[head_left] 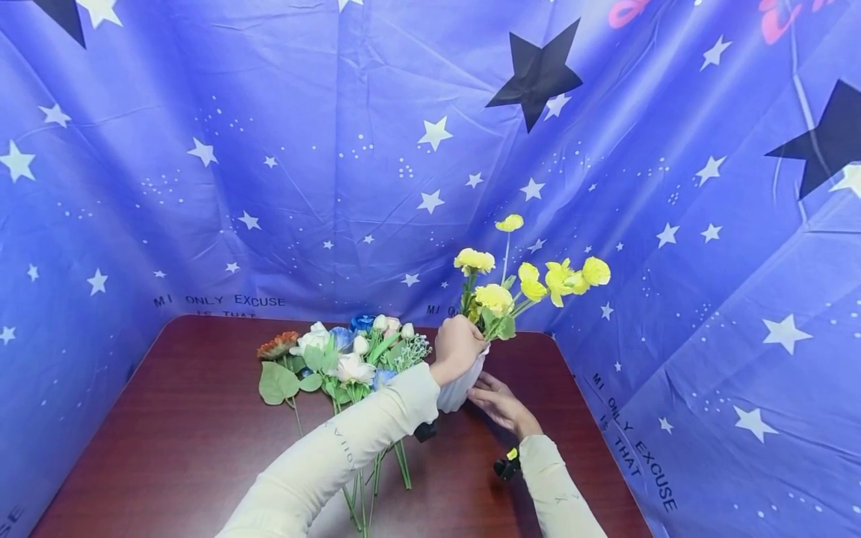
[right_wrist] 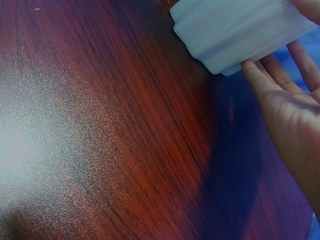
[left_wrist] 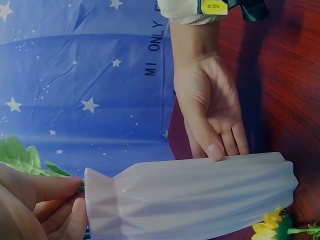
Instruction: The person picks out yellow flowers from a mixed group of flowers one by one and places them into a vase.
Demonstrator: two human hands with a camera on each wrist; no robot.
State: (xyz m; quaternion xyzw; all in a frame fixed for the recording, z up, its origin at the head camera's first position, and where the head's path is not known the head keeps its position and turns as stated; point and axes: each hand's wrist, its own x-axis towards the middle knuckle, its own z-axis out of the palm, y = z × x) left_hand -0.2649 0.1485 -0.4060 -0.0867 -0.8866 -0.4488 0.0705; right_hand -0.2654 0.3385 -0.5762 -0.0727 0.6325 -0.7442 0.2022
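Note:
A white ribbed vase (head_left: pixel 457 392) stands tilted on the right half of the table, its mouth toward the upper right. Several yellow flowers (head_left: pixel 494 299) rise out of it. My left hand (head_left: pixel 459 345) is at the vase's mouth; in the left wrist view, its thumb and fingers pinch a green stem (left_wrist: pixel 82 186) right at the rim. My right hand (head_left: pixel 501 403) touches the vase's side low down, palm up, fingers nearly straight. In the right wrist view, the fingertips (right_wrist: pixel 248 64) meet the wall near the vase's base (right_wrist: pixel 220 45). The stems inside the vase are hidden.
Left of the vase lies a loose pile of flowers: an orange bloom (head_left: pixel 278 345), white roses (head_left: pixel 353 368), blue roses (head_left: pixel 362 323) and green stems (head_left: pixel 403 463) toward the front. A blue star-printed cloth (head_left: pixel 377 187) walls in the dark red table (head_left: pixel 168 448) at the back and sides.

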